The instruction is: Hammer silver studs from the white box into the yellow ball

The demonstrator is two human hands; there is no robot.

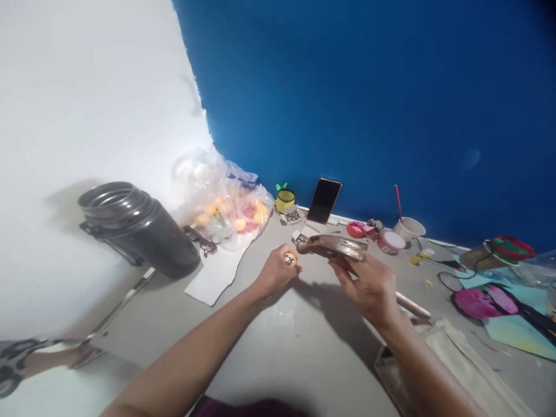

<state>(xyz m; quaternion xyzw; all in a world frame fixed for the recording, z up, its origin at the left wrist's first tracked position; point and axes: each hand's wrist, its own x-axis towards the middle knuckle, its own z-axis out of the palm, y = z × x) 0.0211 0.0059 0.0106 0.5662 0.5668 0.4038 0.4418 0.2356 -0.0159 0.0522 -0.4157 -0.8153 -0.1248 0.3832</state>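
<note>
My left hand (278,271) is closed around a small yellow-orange round piece (290,259) with silvery metal showing on its top. My right hand (369,284) grips a worn claw hammer (334,246) close under its head; the handle sticks out behind the hand to the right. One end of the hammer head hovers just right of the orange piece, and I cannot tell whether they touch. Behind the hands sits a small open box (292,216) of shiny metal bits.
A dark flask (143,226) stands left, beside a clear plastic bag (234,208) of orange balls. A phone (324,200) leans on the blue wall. Rightward are a white cup (409,229), a pink painted piece (486,301) and a beige cloth (460,365). A patterned sleeve or trouser leg (13,365) shows lower left.
</note>
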